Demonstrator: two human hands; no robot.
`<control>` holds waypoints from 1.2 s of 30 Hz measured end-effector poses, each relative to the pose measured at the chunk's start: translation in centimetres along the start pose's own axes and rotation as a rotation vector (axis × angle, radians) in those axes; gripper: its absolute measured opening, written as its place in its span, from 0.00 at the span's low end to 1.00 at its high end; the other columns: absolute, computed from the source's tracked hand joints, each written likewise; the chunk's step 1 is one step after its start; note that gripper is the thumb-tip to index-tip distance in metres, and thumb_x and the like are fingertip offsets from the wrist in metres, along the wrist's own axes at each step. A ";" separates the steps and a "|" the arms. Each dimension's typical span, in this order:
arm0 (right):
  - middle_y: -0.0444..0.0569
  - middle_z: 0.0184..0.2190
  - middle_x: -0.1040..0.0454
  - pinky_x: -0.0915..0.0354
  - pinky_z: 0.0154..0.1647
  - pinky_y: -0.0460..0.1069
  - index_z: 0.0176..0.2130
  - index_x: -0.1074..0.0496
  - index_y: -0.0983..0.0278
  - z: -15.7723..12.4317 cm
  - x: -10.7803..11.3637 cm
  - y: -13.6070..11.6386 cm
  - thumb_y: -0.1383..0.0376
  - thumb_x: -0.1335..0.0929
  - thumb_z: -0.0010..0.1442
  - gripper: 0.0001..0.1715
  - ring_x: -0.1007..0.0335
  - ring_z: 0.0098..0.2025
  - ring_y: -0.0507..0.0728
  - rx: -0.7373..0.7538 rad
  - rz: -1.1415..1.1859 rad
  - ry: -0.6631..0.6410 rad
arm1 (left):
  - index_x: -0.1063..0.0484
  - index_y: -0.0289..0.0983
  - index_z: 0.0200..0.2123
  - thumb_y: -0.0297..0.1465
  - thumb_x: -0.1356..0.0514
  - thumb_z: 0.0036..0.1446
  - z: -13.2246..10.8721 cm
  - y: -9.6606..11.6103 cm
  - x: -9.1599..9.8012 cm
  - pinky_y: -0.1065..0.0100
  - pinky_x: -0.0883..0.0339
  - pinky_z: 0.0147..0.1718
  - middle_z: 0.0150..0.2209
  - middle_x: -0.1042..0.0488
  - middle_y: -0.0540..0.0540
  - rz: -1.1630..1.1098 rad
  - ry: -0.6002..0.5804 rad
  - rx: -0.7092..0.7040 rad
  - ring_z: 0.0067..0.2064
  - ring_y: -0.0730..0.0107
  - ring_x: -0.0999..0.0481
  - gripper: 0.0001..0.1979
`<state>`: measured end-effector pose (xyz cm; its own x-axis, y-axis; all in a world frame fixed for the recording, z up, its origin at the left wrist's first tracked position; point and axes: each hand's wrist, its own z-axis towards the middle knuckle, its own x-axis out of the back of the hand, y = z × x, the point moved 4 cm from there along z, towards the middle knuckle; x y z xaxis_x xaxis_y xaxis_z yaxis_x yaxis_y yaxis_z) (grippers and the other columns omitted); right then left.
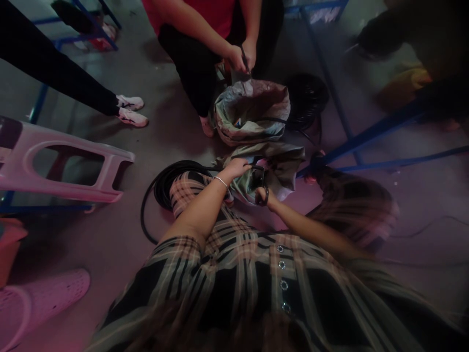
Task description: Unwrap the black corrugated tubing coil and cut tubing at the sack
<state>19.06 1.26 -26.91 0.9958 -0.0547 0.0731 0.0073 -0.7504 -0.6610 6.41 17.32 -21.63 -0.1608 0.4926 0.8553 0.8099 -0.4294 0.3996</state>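
Black cable (210,168) runs from a coil (161,188) at the left knee (187,188) to the left hand (237,167), over an open sack (286,155). Left fingers grip it; right hand (269,196) fingers curl round a dark curved piece, tool or cable, can't tell. Risk: tugging could snag coil turns on the knee. Cable round, smooth; sack limp, crinkled.

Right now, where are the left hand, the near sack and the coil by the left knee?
Left hand (237,168): head view, back of the hand.
Near sack (285,167): head view, fabric toward its right side.
Coil (162,188): head view, its left-side loops.
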 end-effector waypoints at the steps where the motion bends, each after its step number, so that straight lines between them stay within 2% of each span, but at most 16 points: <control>1: 0.44 0.22 0.28 0.42 0.19 0.45 0.32 0.32 0.62 0.0 -0.1 0.1 0.60 0.33 0.54 0.07 0.33 0.21 0.53 -0.010 -0.009 -0.011 | 0.17 0.35 0.43 0.38 0.43 0.67 -0.1 0.2 0.0 0.66 0.35 0.43 0.42 0.17 0.40 -0.007 0.001 0.000 0.42 0.61 0.23 0.17; 7: 0.45 0.24 0.27 0.44 0.19 0.44 0.33 0.32 0.62 -0.4 -0.2 -0.3 0.58 0.31 0.55 0.09 0.34 0.22 0.51 0.063 -0.037 -0.047 | 0.17 0.35 0.43 0.39 0.42 0.66 -0.6 1.4 -0.2 0.66 0.35 0.41 0.40 0.17 0.40 -0.048 -0.032 -0.043 0.41 0.60 0.23 0.17; 13: 0.45 0.22 0.27 0.44 0.18 0.45 0.31 0.32 0.62 -0.5 -0.2 -0.5 0.59 0.32 0.56 0.08 0.36 0.22 0.52 0.060 -0.053 -0.016 | 0.17 0.34 0.41 0.38 0.42 0.66 -0.8 2.0 -0.2 0.64 0.35 0.41 0.39 0.18 0.40 -0.077 -0.036 -0.063 0.41 0.58 0.23 0.16; 26: 0.46 0.26 0.26 0.42 0.21 0.43 0.34 0.31 0.63 -0.9 -0.2 -0.5 0.57 0.30 0.56 0.12 0.32 0.26 0.52 0.009 -0.024 -0.041 | 0.17 0.35 0.42 0.39 0.41 0.66 -0.8 1.8 0.2 0.64 0.34 0.43 0.40 0.18 0.40 -0.092 -0.033 -0.044 0.43 0.57 0.23 0.16; 36: 0.45 0.27 0.27 0.43 0.20 0.43 0.35 0.32 0.63 -0.2 -0.2 0.1 0.58 0.31 0.57 0.10 0.33 0.25 0.51 0.009 -0.027 -0.035 | 0.17 0.36 0.42 0.39 0.42 0.65 -0.3 1.2 0.0 0.65 0.33 0.43 0.39 0.17 0.41 -0.084 -0.002 -0.049 0.43 0.59 0.23 0.16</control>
<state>18.79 1.05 -26.88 0.9978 -0.0114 0.0654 0.0351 -0.7454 -0.6657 7.21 16.53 -21.08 -0.2259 0.5296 0.8176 0.7652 -0.4229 0.4853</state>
